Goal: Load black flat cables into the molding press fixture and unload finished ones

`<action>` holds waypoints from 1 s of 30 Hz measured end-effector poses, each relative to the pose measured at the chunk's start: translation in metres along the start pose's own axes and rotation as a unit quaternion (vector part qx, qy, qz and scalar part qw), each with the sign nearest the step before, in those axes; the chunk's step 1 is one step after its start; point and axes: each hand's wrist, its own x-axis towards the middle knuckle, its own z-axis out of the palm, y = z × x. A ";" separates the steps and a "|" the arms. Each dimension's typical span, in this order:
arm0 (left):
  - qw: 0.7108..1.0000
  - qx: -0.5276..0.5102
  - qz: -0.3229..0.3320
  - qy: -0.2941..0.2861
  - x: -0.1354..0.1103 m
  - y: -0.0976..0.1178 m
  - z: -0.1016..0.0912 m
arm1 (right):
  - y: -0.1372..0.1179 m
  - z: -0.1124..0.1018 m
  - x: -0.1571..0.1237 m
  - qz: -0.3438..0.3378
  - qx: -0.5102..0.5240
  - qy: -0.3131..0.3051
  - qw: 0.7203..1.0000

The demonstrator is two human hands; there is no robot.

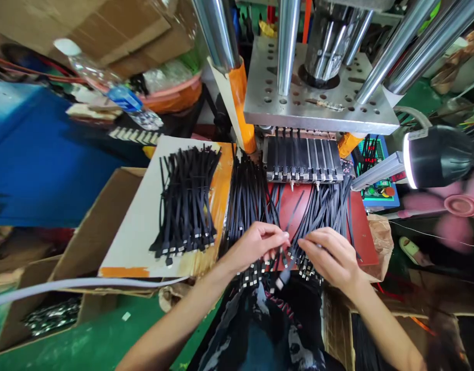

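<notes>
My left hand [266, 241] is pinched, thumb against fingers, at the front edge of the red work surface [299, 198]. A short black cable [282, 279] with a metal plug end, blurred, hangs just below it and seems to be in its grip. My right hand [329, 255] is closed close by on the right, fingertips together; whatever lies between them is hidden. Under and around both hands lie two bundles of flat black cables, a left bundle [250, 198] and a right bundle [329, 208], plugs toward me. Behind them, a slotted metal fixture [304, 158] carries several cables side by side.
A press with a thick steel plate [318, 111] and columns stands over the fixture. On the left, a white board [132, 226] bears another cable pile [188, 198]. A lamp [434, 154] juts in at right, near a control box [378, 193] and a pink fan [459, 206].
</notes>
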 end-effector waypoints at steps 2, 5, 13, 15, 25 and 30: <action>0.995 -0.099 -0.024 -0.017 0.002 -0.007 0.021 | -0.017 0.007 -0.006 -0.012 0.044 0.051 0.998; 0.982 -0.183 -0.035 0.004 0.003 -0.011 0.041 | -0.035 0.020 -0.017 -0.002 0.074 0.069 0.995; 0.996 0.008 0.086 0.032 -0.012 -0.003 0.042 | -0.040 -0.008 -0.033 0.155 0.280 -0.053 0.946; 0.985 0.093 0.141 0.044 -0.017 -0.007 0.045 | -0.033 -0.010 -0.030 0.306 0.379 -0.046 0.872; 0.953 0.242 0.181 0.021 -0.015 0.003 0.035 | -0.026 0.027 -0.016 0.514 0.422 0.112 0.739; 0.926 0.247 0.282 0.048 0.001 0.061 0.036 | -0.032 0.023 -0.018 0.433 0.361 0.055 0.824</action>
